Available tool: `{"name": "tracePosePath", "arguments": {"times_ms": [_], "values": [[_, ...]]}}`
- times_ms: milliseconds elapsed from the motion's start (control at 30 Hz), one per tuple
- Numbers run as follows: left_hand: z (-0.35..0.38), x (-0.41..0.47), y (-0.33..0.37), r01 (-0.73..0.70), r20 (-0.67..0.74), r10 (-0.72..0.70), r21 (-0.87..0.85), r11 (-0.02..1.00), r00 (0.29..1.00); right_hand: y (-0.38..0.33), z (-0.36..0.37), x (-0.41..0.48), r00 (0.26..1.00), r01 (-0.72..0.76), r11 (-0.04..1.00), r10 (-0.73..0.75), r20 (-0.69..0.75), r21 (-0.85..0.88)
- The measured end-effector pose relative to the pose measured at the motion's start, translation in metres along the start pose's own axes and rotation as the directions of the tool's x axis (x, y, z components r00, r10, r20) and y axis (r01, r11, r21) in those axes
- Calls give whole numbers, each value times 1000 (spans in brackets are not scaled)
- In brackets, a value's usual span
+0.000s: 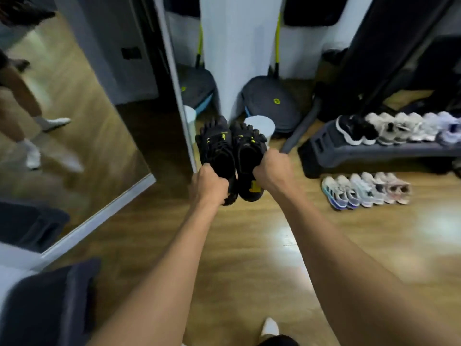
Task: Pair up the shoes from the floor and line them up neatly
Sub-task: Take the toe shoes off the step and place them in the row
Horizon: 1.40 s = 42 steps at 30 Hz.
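Hands hold a pair of black toe shoes side by side above the wooden floor (249,245), toes pointing away from the person. The left hand (210,186) has its grip curled round the heel of the left shoe (215,148); the right hand (270,171) has its grip curled round the heel edge of the right shoe (247,156). The two shoes touch along their inner sides. Off to the right, a row of pale sneakers (365,189) stands on the floor, and a second row (399,127) sits on a grey step platform (349,156) just behind it.
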<state>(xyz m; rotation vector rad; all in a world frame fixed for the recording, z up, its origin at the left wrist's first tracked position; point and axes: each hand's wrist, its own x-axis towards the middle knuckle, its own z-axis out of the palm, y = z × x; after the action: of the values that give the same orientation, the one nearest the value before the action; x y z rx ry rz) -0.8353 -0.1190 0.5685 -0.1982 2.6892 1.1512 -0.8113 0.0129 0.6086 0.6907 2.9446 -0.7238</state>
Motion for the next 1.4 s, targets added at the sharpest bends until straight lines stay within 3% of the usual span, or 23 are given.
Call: {"name": "tracePosePath", "arguments": {"times_ms": [200,367,567,833,967,1100,1400], "values": [[145,-41,126,-161,177,150,53,985,973,176,-89,16,969,-232,968,239,-67,94],[240,-74,212,-315,316,265,119,942,911,297,-138,28,887,-408,896,435,-158,175],[357,-82,294,-457,431,362,140,878,827,415,-181,51,818,-505,841,538,-203,196],[513,-114,417,-637,644,422,133,760,638,577,-248,82,643,-691,669,742,-188,274],[580,-140,464,-690,697,443,104,716,564,656,-275,87,594,-727,618,785,-176,299],[674,-169,510,-691,729,411,117,713,547,758,-297,100,550,-748,566,821,-153,346],[821,-196,609,-525,724,286,122,843,627,929,-376,163,649,-728,635,760,-38,258]]}}
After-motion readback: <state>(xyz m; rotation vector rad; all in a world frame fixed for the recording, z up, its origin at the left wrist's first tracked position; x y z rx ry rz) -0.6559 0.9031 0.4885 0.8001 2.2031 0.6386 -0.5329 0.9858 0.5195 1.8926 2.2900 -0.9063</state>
